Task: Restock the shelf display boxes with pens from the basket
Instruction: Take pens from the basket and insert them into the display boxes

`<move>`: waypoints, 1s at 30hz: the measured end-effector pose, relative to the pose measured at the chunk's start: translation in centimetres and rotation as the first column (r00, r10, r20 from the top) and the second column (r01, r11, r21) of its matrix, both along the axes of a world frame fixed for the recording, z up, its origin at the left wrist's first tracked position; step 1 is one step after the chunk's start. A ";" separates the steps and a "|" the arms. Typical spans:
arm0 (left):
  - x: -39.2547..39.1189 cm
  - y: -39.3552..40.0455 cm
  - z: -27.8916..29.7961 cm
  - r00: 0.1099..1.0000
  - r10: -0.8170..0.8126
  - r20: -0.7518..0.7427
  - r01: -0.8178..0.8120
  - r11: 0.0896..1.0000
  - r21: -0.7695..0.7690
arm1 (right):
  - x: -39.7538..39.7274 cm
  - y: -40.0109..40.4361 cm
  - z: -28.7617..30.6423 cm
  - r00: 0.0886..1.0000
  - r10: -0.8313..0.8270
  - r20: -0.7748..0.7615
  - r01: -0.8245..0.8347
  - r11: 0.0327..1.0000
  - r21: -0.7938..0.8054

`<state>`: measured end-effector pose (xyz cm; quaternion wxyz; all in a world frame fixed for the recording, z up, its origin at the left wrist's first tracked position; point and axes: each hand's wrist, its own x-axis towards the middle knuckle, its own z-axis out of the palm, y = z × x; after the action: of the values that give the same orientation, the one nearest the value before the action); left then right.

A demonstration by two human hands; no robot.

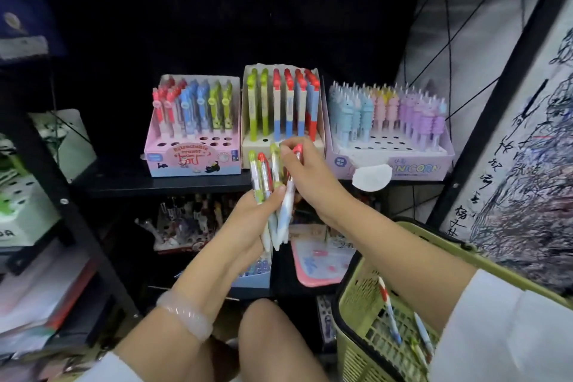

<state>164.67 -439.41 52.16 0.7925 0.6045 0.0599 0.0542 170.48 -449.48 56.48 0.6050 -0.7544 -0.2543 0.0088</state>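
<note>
Hanging from the right forearm at about five o'clock, the green basket (356, 304) has a few pens left (391, 318) lying loose in its bottom. Just beyond the knees, near centre, the left hand (252, 220) is curled around a bundle of pens (273, 195), caps up and tips fanning out below the palm. The right hand (305, 174), at about one o'clock of that bundle, pinches a red-capped pen (297, 150) near its top between thumb and fingertips, apparently lifting it free of the rest. Farther off at twelve o'clock, on the black shelf (161, 184), stands the middle display box (280, 108), its rows of green and red pens upright, with the pink box (193, 129) at ten o'clock and the unicorn box (390, 133) at two o'clock, both showing empty holes along their front rows. To do this step well, I judge the pen should be drawn straight up so the others stay gripped, then matched by cap colour to its row and lowered tip first into a vacant slot until it stands upright.
</note>
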 end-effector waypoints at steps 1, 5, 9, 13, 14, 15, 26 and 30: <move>-0.1 0.3 0.2 1.000 0.019 0.004 -0.019 1.000 0.006 | 0.1 0.5 0.1 1.000 -0.003 -0.006 0.003 1.000 -0.002; -0.2 2.2 0.4 0.991 0.128 0.027 -0.130 0.987 0.090 | 0.6 2.2 0.3 0.999 -0.044 -0.011 0.043 0.997 -0.060; -0.5 4.2 0.8 0.979 0.183 0.083 -0.196 0.965 0.175 | 0.9 4.1 1.1 0.987 -0.024 -0.156 0.035 0.997 0.063; -0.9 6.5 1.5 0.957 0.266 0.113 -0.286 0.928 0.238 | 0.8 5.9 2.0 0.975 0.108 -0.196 -0.077 0.984 0.162; -1.0 7.3 1.6 0.950 0.291 0.111 -0.310 0.916 0.254 | 0.8 6.3 2.5 0.972 0.133 -0.192 -0.099 0.979 0.179; -1.1 8.2 1.7 0.941 0.320 0.110 -0.338 0.907 0.251 | 0.9 6.8 3.2 0.976 0.139 -0.166 -0.107 0.976 0.190; -2.6 15.9 1.3 0.849 0.510 0.136 -0.519 0.854 0.042 | 3.8 17.0 7.8 0.965 -0.067 0.252 0.035 0.991 0.131; -2.9 16.9 1.0 0.847 0.510 0.149 -0.523 0.849 0.074 | 4.1 19.6 6.0 0.958 -0.040 0.285 0.047 0.999 -0.017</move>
<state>161.81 -422.51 53.13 0.7156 0.6050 0.1681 0.3061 174.62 -429.87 62.45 0.5535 -0.7602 -0.3218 -0.1102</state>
